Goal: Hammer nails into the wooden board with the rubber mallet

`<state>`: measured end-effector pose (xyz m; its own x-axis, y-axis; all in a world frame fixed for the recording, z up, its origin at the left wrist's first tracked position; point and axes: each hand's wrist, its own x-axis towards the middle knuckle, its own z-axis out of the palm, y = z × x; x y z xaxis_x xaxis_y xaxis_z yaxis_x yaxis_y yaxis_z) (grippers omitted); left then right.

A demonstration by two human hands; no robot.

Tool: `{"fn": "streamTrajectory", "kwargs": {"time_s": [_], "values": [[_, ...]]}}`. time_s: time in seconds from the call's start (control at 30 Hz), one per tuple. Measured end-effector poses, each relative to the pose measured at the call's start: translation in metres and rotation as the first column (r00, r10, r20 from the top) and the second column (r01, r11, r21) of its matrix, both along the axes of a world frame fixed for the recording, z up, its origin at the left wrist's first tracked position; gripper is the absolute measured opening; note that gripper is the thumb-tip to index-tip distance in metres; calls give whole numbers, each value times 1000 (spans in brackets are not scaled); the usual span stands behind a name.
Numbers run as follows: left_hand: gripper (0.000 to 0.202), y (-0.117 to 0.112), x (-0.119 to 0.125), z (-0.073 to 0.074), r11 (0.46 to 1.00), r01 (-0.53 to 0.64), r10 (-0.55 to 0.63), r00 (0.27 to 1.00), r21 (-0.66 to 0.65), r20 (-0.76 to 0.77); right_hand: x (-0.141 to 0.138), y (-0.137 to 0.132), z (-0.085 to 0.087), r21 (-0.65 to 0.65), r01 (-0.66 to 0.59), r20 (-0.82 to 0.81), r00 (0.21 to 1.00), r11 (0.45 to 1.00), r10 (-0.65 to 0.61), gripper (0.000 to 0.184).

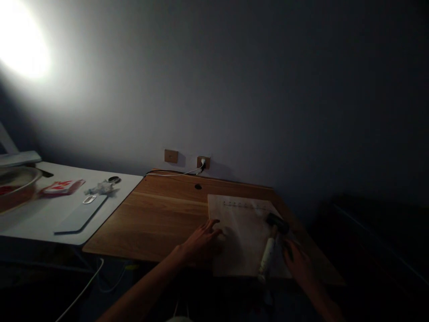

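A pale flat board (239, 237) lies on the wooden tabletop, with a row of small dark dots (244, 205) along its far side. I cannot make out whether these are nails or marks. On the board's right part rests a hammer (268, 255) with a dark head and a whitish, worn handle pointing toward me. My left hand (203, 239) is at the board's left edge, fingers apart and holding nothing I can see. Just right of the hammer, my right hand (296, 259) is over the board's right edge with its thumb and fingers apart. Dim light blurs both hands.
A white table (129, 174) adjoins on the left, bearing a flat grey scale (82, 217), a crumpled clear wrapper (102, 187), a red-and-white packet (62, 187) and a large bowl (20, 188). Cables (170, 173) run along the back edge to a wall socket (207, 163).
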<state>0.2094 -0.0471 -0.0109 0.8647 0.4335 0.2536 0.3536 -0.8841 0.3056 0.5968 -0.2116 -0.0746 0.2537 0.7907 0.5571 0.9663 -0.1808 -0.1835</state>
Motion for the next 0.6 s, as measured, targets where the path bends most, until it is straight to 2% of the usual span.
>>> {"fn": "streamTrajectory", "kwargs": {"time_s": [0.2,0.3,0.4,0.5,0.6], "values": [[46,-4,44,-4,995,88,-92,993,51,69,38,-21,6,-36,83,116,990,996,-79,35],[47,-3,59,-4,990,121,-125,991,77,47,52,-28,12,-57,121,110,987,991,-114,38],[46,-2,67,-5,991,86,-85,996,105,-8,61,-36,15,-48,193,82,979,980,-189,40],[54,-7,74,-8,989,38,-35,999,146,-27,70,-45,15,-31,260,108,961,965,-255,39],[58,-14,85,-13,982,85,-78,996,171,-50,78,-52,11,-65,249,225,947,966,-229,33]]}}
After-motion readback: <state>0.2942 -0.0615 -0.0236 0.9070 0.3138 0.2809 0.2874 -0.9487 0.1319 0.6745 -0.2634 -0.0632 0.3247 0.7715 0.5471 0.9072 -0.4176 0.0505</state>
